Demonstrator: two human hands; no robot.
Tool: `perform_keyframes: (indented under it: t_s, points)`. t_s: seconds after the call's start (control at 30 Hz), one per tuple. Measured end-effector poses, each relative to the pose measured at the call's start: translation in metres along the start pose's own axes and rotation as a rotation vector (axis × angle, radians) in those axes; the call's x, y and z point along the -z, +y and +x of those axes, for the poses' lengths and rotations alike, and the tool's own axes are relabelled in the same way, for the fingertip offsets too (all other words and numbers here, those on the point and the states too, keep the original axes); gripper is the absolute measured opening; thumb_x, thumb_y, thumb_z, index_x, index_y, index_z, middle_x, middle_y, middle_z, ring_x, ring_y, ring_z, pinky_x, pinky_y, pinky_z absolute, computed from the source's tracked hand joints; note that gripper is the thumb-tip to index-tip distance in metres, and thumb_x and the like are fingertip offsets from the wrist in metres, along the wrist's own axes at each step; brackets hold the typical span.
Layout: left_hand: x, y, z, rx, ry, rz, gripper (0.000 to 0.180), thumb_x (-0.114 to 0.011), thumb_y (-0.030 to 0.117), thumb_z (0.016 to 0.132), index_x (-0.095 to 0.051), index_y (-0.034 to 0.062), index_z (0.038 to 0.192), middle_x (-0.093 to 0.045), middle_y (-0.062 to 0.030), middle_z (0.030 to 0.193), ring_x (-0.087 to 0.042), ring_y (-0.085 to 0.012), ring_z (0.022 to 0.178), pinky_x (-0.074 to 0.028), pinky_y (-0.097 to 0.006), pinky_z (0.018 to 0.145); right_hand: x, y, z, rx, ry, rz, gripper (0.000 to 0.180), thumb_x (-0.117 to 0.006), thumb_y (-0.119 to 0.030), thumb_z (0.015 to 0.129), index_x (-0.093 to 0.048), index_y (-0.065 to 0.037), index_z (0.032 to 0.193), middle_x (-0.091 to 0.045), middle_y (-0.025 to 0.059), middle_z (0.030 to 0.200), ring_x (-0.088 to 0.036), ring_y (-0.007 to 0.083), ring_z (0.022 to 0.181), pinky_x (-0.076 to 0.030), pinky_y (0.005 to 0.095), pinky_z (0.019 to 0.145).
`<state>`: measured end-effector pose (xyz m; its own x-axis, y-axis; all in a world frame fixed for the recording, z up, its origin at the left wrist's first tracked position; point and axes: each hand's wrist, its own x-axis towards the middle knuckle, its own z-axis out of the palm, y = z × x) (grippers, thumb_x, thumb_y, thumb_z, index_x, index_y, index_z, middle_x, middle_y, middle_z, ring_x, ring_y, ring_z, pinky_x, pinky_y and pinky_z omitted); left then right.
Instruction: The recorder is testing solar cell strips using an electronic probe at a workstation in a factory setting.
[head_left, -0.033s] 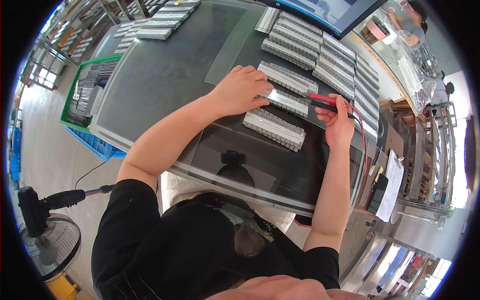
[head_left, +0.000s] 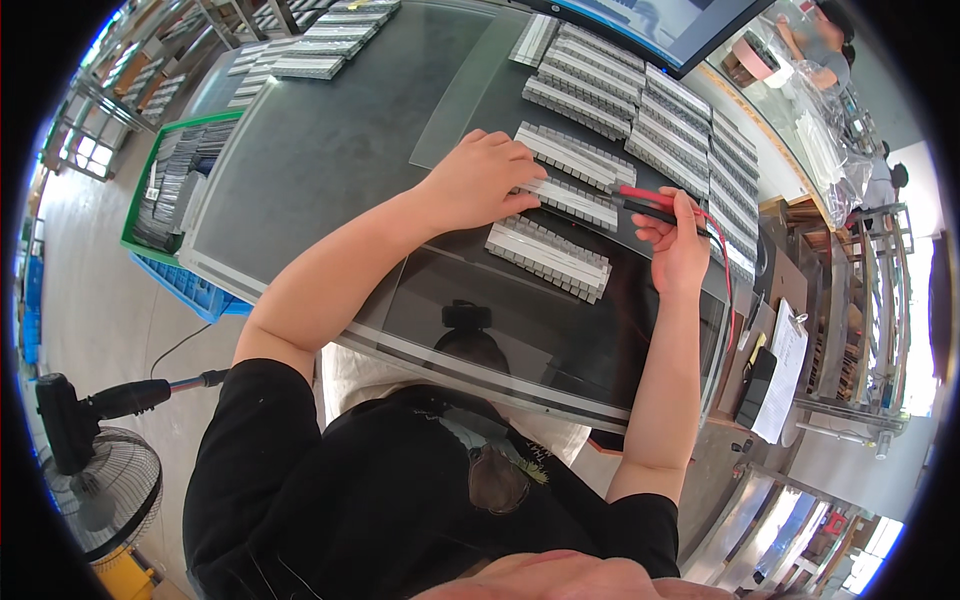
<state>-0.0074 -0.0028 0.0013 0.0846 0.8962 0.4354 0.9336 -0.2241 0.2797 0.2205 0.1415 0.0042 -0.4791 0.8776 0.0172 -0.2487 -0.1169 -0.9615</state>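
Left hand (head_left: 480,180) presses flat on grey strip (head_left: 572,200) near surface's (head_left: 320,150) middle, fingers spread, grasping nothing. Right hand (head_left: 678,240) pinches 2 probes (head_left: 645,205), red and black, tips at strip's right end. Step, likely: testing strip; next calls for steady tip contact. More strips (head_left: 640,110) along far edge; green crate (head_left: 170,180) left, fan (head_left: 90,480) on floor.

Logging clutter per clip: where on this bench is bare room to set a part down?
Bare: the grey top between the green crate and left hand, and the dark glass panel at the near edge. Crowded: strip rows beyond the right hand.
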Motion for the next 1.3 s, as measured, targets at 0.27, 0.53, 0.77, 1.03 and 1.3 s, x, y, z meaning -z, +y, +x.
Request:
perform_keyframes:
  t_s: [0.27, 0.53, 0.77, 1.03, 1.3]
  points:
    - [0.001, -0.003, 0.005, -0.089, 0.181, -0.022, 0.014, -0.062, 0.017, 0.078, -0.063, 0.0089, 0.09, -0.061, -0.0057, 0.081, -0.056, -0.0204, 0.076, -0.042, -0.031, 0.073, 0.007, -0.002, 0.001, 0.063, 0.115, 0.099, 0.028, -0.05, -0.025, 0.09, -0.053, 0.0, 0.102, -0.059, 0.0102, 0.085, -0.063, 0.0211, 0.064, -0.049, 0.0269, 0.05]
    - [0.025, 0.012, 0.013, 0.639, -0.247, -1.112, 0.027, -0.051, 0.029, 0.09, -0.061, 0.0034, 0.094, -0.054, 0.0028, 0.075, -0.044, -0.006, 0.064, -0.038, -0.02, 0.059, 0.0, -0.001, -0.001, 0.045, 0.132, 0.074, 0.032, -0.049, -0.029, 0.09, -0.052, -0.007, 0.113, -0.059, 0.0075, 0.089, -0.061, 0.016, 0.067, -0.048, 0.0257, 0.052]
    - [0.025, 0.012, 0.011, 0.632, -0.236, -1.281, 0.028, -0.051, 0.03, 0.09, -0.062, 0.0054, 0.096, -0.055, 0.0033, 0.077, -0.044, -0.0053, 0.064, -0.037, -0.019, 0.057, -0.013, -0.002, -0.011, 0.003, -0.016, 0.083, 0.032, -0.046, -0.028, 0.092, -0.05, -0.004, 0.113, -0.06, 0.0092, 0.09, -0.062, 0.0147, 0.064, -0.05, 0.0237, 0.048]
    - [0.024, 0.012, 0.009, 0.641, -0.255, -1.321, 0.03, -0.051, 0.032, 0.09, -0.061, 0.0055, 0.098, -0.055, 0.0033, 0.079, -0.045, -0.0046, 0.066, -0.036, -0.019, 0.056, -0.019, -0.001, -0.014, -0.03, -0.125, 0.075, 0.031, -0.047, -0.025, 0.092, -0.049, -0.001, 0.112, -0.06, 0.0096, 0.089, -0.062, 0.0138, 0.064, -0.051, 0.0243, 0.049]
    - [0.018, 0.012, 0.014, 0.701, -0.247, -1.247, 0.036, -0.051, 0.034, 0.088, -0.061, 0.0012, 0.101, -0.056, 0.0015, 0.08, -0.042, -0.0073, 0.063, -0.037, -0.021, 0.058, -0.021, -0.009, -0.016, -0.107, 0.005, 0.105, 0.033, -0.043, -0.031, 0.092, -0.053, -0.004, 0.108, -0.061, 0.0087, 0.087, -0.061, 0.0158, 0.062, -0.048, 0.0266, 0.049]
